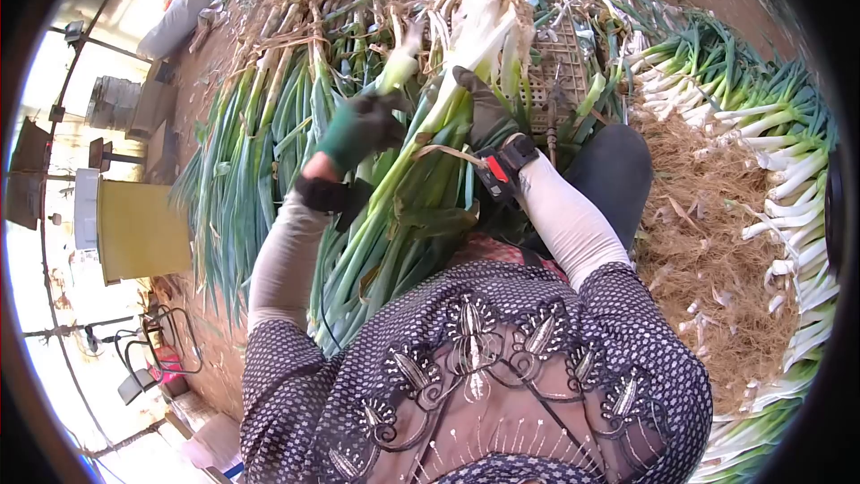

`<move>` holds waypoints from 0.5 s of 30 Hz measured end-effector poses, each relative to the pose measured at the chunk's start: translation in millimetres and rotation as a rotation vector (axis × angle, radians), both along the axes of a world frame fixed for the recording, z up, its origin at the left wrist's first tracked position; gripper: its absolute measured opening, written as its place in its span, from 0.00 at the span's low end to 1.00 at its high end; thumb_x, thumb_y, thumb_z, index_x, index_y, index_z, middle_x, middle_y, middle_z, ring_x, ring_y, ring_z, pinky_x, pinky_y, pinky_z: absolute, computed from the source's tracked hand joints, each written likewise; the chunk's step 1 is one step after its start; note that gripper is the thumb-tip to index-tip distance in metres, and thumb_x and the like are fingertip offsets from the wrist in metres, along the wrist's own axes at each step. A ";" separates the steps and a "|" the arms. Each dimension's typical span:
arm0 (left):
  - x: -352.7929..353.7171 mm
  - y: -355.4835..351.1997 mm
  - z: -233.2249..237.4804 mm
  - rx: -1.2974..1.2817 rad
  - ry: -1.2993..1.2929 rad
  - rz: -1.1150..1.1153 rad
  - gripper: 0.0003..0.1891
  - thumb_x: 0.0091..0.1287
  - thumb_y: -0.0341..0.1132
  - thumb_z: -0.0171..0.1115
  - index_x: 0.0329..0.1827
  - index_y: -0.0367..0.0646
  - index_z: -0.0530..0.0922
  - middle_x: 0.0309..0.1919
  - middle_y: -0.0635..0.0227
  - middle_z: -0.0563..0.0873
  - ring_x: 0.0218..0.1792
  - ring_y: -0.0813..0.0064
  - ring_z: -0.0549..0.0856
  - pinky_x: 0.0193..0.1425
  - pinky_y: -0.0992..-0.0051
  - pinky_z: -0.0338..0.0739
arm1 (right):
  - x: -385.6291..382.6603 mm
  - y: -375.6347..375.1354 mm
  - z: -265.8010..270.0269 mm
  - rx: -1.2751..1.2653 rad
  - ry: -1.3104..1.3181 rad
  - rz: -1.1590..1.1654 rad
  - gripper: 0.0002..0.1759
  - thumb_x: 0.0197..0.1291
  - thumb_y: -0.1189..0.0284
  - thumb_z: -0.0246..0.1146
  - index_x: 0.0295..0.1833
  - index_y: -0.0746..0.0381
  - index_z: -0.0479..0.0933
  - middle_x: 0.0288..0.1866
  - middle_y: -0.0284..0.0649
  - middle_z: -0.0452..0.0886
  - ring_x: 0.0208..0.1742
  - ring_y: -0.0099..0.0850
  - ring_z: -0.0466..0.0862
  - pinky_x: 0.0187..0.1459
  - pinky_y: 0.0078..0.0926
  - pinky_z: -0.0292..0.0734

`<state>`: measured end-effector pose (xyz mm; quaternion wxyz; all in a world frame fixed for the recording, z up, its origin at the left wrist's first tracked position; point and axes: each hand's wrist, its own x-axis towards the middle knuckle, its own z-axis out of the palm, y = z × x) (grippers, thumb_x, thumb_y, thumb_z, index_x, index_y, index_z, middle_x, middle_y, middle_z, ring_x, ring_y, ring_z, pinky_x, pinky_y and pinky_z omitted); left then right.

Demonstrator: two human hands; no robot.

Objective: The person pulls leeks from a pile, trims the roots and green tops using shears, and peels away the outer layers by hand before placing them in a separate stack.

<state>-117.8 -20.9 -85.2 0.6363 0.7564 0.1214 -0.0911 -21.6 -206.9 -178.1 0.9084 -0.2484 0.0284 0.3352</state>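
My right hand (488, 112), in a dark glove, is closed round the leeks (475, 36) lying across my lap, white stems and roots pointing away from me. Left of them, my left hand (358, 133) wears a green glove and is smeared by motion. It appears closed on a pale green leek leaf (399, 64), blurred along with it. A black device with a red part (495, 170) sits at my right wrist. Long green leaves (376, 233) trail toward my body, and a tan strip (448, 154) crosses them.
Tied leeks with roots (260, 116) lie on the left. A plastic crate (557, 72) stands beyond my right knee (609, 179). On the right, cleaned leeks (797, 184) curve round a heap of brown roots (708, 251). A yellow container (143, 231) stands far left.
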 end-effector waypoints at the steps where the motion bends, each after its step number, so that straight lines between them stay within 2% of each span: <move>1: -10.9 13.4 20.6 -0.139 0.036 0.065 0.13 0.75 0.38 0.52 0.49 0.45 0.85 0.26 0.71 0.85 0.23 0.80 0.81 0.28 0.78 0.75 | 1.7 1.4 -6.2 -0.027 0.072 -0.050 0.17 0.63 0.60 0.65 0.50 0.61 0.78 0.37 0.41 0.84 0.36 0.36 0.85 0.40 0.38 0.84; 3: -44.2 62.2 56.5 -0.054 -0.044 0.078 0.14 0.76 0.38 0.50 0.50 0.43 0.84 0.20 0.80 0.77 0.18 0.84 0.74 0.23 0.79 0.69 | 2.3 -10.8 -3.6 0.015 0.087 -0.028 0.17 0.63 0.60 0.65 0.50 0.60 0.78 0.37 0.41 0.84 0.37 0.37 0.85 0.41 0.39 0.85; 4: -71.5 91.4 72.5 0.060 -0.084 0.168 0.15 0.76 0.37 0.51 0.55 0.40 0.81 0.19 0.84 0.69 0.17 0.90 0.68 0.20 0.83 0.61 | 10.1 -17.3 -20.9 -0.028 0.057 -0.040 0.22 0.62 0.61 0.66 0.56 0.64 0.77 0.46 0.46 0.84 0.45 0.42 0.86 0.50 0.46 0.84; 5: -98.7 120.6 88.6 0.178 -0.114 0.262 0.17 0.75 0.36 0.52 0.60 0.37 0.78 0.17 0.89 0.62 0.17 0.97 0.63 0.17 0.87 0.52 | 2.8 -27.2 -0.2 -0.139 0.060 -0.066 0.24 0.63 0.59 0.66 0.57 0.65 0.76 0.48 0.47 0.84 0.46 0.40 0.86 0.52 0.46 0.83; 6: -126.4 182.3 94.6 0.130 -0.073 0.376 0.19 0.74 0.39 0.55 0.62 0.37 0.76 0.17 0.88 0.62 0.15 0.95 0.62 0.16 0.85 0.52 | 9.9 -30.3 -14.2 -0.119 0.015 -0.011 0.26 0.63 0.58 0.65 0.57 0.66 0.76 0.48 0.47 0.84 0.46 0.39 0.86 0.52 0.45 0.83; 7: -157.9 219.6 98.9 0.688 0.001 0.470 0.24 0.71 0.43 0.59 0.64 0.38 0.74 0.26 0.78 0.72 0.24 0.84 0.72 0.25 0.80 0.63 | 17.7 -31.1 -28.3 -0.098 -0.032 0.044 0.27 0.63 0.56 0.65 0.58 0.67 0.76 0.49 0.48 0.84 0.46 0.39 0.86 0.52 0.44 0.83; 8: -189.3 256.9 103.2 1.201 0.195 0.593 0.29 0.69 0.47 0.63 0.66 0.38 0.72 0.36 0.68 0.82 0.34 0.74 0.81 0.34 0.75 0.75 | 13.2 -30.3 -23.1 -0.134 -0.040 0.010 0.29 0.64 0.54 0.65 0.58 0.69 0.74 0.49 0.49 0.83 0.46 0.40 0.85 0.53 0.41 0.83; 9: -207.2 287.0 106.0 1.890 0.420 0.503 0.32 0.67 0.49 0.66 0.68 0.38 0.70 0.47 0.58 0.86 0.45 0.65 0.85 0.44 0.69 0.81 | 15.0 -21.3 -29.8 -0.081 -0.071 0.041 0.27 0.65 0.54 0.64 0.56 0.67 0.75 0.47 0.47 0.83 0.45 0.38 0.85 0.51 0.38 0.83; 11: -183.8 260.5 115.4 1.549 0.077 0.430 0.34 0.67 0.49 0.66 0.70 0.39 0.68 0.56 0.51 0.81 0.56 0.59 0.82 0.56 0.66 0.77 | 21.4 5.2 -51.9 0.024 -0.138 0.099 0.23 0.66 0.55 0.62 0.53 0.64 0.78 0.43 0.43 0.84 0.43 0.35 0.85 0.49 0.31 0.83; 12: -172.6 226.7 118.2 1.366 -0.071 0.389 0.35 0.67 0.50 0.65 0.72 0.40 0.67 0.60 0.48 0.79 0.61 0.56 0.80 0.62 0.64 0.75 | 0.9 4.5 -12.7 0.040 -0.223 0.162 0.23 0.65 0.57 0.65 0.54 0.65 0.78 0.45 0.41 0.83 0.45 0.32 0.84 0.50 0.27 0.82; 13: -135.7 138.0 134.8 1.065 0.057 0.399 0.36 0.67 0.49 0.66 0.74 0.42 0.65 0.63 0.48 0.77 0.63 0.56 0.78 0.67 0.66 0.71 | -2.0 17.4 -11.3 0.070 -0.172 0.183 0.22 0.63 0.62 0.69 0.55 0.66 0.78 0.47 0.38 0.83 0.47 0.29 0.83 0.51 0.25 0.81; 14: -110.2 125.6 101.2 0.571 -0.183 0.250 0.36 0.66 0.48 0.67 0.75 0.46 0.65 0.63 0.50 0.76 0.64 0.59 0.78 0.68 0.67 0.71 | -15.5 18.2 14.8 -0.045 -0.215 0.164 0.21 0.62 0.64 0.70 0.55 0.66 0.78 0.47 0.37 0.83 0.47 0.28 0.83 0.51 0.25 0.80; 15: -86.7 103.6 81.9 0.417 -0.197 0.027 0.35 0.69 0.47 0.65 0.75 0.45 0.64 0.66 0.54 0.75 0.65 0.62 0.76 0.69 0.68 0.69 | -31.7 15.3 44.9 -0.162 -0.259 0.140 0.21 0.61 0.65 0.71 0.55 0.66 0.79 0.46 0.37 0.83 0.47 0.27 0.82 0.51 0.24 0.80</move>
